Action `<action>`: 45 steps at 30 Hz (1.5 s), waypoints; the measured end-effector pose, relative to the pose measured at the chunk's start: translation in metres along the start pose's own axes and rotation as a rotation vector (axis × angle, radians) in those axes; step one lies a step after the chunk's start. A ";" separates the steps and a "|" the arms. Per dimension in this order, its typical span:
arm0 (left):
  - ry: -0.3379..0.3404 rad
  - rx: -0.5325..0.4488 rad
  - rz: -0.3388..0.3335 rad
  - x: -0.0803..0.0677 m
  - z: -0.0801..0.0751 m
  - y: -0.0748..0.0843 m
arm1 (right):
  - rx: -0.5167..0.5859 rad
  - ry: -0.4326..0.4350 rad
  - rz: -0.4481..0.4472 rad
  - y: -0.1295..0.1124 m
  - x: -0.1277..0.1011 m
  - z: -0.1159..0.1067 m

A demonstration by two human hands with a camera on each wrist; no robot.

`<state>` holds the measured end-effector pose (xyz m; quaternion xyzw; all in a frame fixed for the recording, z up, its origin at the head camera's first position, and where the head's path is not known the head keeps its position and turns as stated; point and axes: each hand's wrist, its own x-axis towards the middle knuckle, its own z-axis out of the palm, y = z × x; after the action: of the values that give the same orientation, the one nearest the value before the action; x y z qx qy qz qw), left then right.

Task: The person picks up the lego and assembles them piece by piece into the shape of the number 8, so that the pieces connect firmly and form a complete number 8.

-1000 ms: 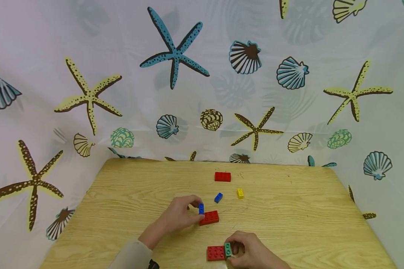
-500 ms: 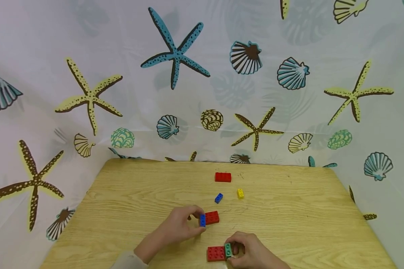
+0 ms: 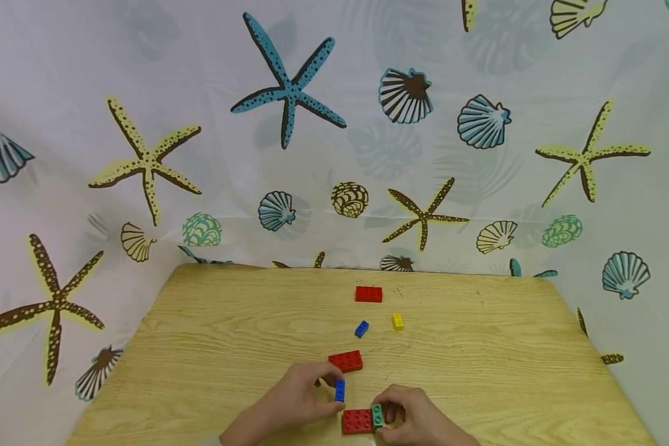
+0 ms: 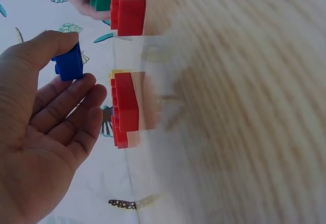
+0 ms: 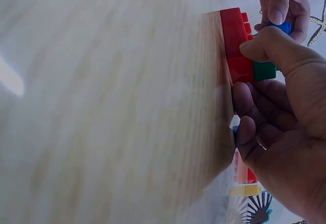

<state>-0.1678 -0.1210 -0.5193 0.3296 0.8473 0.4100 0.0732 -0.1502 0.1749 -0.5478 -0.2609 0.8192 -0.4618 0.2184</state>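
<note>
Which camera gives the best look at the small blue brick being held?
The left wrist view: the blue brick fills it large, pinched in the left hand. The head view shows it small; the right wrist view catches only a blue sliver.

Bare table point(image 3: 212, 347) is left open at both sides; the middle is blocked by scattered bricks point(image 3: 368, 293).

Two bare hands show, with no gloves, rings or watch in any view. The left hand point(image 3: 298, 399) enters from 6 o'clock with its wrist cut off by the frame edge. The right hand point(image 3: 415, 418) enters from 5 o'clock, its short, unpainted nails showing in the wrist view
</note>
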 end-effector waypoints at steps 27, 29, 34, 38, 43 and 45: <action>-0.159 -0.227 -0.178 -0.014 0.022 0.007 | 0.015 0.000 0.025 -0.002 0.000 0.000; -0.161 -0.221 -0.190 -0.014 0.023 0.008 | 0.014 0.002 0.025 -0.003 0.000 0.000; -0.155 -0.197 -0.191 -0.013 0.023 0.008 | 0.014 0.004 0.025 -0.003 0.000 0.000; -0.151 -0.187 -0.191 -0.012 0.025 0.007 | 0.029 -0.002 0.039 -0.003 0.001 0.000; -0.157 -0.183 -0.211 -0.010 0.027 0.007 | 0.022 -0.001 0.029 -0.002 0.000 0.000; -0.156 -0.178 -0.209 -0.009 0.028 0.007 | 0.020 0.000 0.026 -0.002 0.000 0.000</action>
<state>-0.1462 -0.1060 -0.5336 0.2627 0.8290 0.4469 0.2099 -0.1503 0.1742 -0.5461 -0.2480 0.8177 -0.4674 0.2268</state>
